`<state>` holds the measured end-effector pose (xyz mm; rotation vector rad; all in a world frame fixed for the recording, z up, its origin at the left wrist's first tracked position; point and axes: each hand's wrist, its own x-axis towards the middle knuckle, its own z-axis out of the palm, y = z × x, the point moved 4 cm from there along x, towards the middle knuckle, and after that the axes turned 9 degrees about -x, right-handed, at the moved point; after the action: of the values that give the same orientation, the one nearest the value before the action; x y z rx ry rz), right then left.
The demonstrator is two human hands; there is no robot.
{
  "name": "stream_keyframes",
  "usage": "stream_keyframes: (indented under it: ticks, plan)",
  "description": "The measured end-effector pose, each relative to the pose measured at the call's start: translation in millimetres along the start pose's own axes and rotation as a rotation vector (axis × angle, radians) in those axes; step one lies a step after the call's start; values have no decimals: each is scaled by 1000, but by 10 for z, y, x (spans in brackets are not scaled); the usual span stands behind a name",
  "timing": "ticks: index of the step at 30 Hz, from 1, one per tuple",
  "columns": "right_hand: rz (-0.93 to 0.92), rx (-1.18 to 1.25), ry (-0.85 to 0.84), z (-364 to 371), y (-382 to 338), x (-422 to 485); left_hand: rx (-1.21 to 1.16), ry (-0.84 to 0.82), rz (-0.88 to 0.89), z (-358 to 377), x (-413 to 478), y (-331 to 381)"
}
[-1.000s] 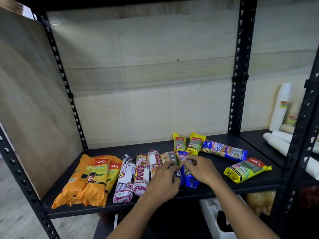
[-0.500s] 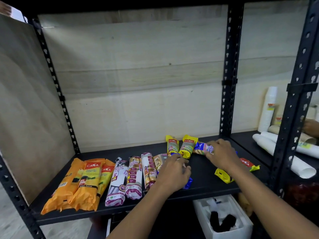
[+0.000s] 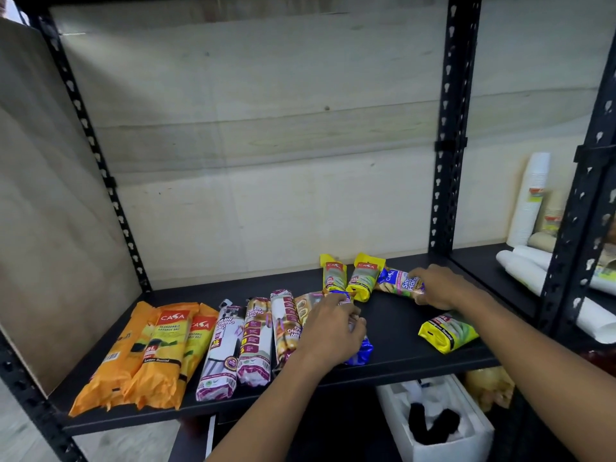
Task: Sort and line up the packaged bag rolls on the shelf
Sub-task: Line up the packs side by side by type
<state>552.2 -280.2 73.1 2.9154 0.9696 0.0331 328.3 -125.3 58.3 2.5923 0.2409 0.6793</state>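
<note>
Packaged bag rolls lie on a black shelf (image 3: 396,358). Orange rolls (image 3: 160,351) sit at the left, then white and purple draw-string rolls (image 3: 233,348) side by side. My left hand (image 3: 330,331) rests flat on a blue roll (image 3: 361,351) at the row's right end, pressing it down. Behind stand two yellow rolls (image 3: 348,276). My right hand (image 3: 440,286) is shut on a blue and pink roll (image 3: 401,283) lying crosswise at the back right. A yellow and green roll (image 3: 446,331) lies alone near the front right.
Black perforated uprights (image 3: 448,135) frame the bay, with plywood at the back and left. The neighbouring shelf at right holds stacked white cups (image 3: 530,198) and white rolls (image 3: 526,268). Below the shelf stands a white box (image 3: 436,418).
My right hand left the blue roll at the row's end and reached back right to grasp the blue and pink roll. My left hand stayed on the row.
</note>
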Motion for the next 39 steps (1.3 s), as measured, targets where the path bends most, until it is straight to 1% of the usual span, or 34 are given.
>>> stream_keyframes:
  ticks: [8, 14, 17, 19, 22, 25, 30, 34, 39]
  plan:
    - [-7, -10, 84, 26, 34, -13, -16, -22, -6, 32, -13, -16]
    - [-12, 12, 280, -208, -49, -283, -26, -7, -16, 4, -32, -26]
    - [-88, 98, 358, -405, -162, -534, -32, -9, -24, -5, -49, -37]
    - [-109, 272, 382, -524, -252, -730, -37, -23, -30, -10, -52, -39]
    - [-118, 520, 363, -604, -403, -1034, -59, -45, -50, -21, -61, -40]
    - [-96, 613, 257, -508, -574, -1247, -80, -50, -65, -26, -63, -35]
    - [-31, 565, 153, -205, -780, -1291, -107, -39, -73, -14, -70, -32]
    - [35, 520, 114, -67, -870, -1256, -134, -19, -78, -11, -81, -46]
    - [55, 560, 117, -1, -970, -1171, -121, -21, -64, 25, -64, -84]
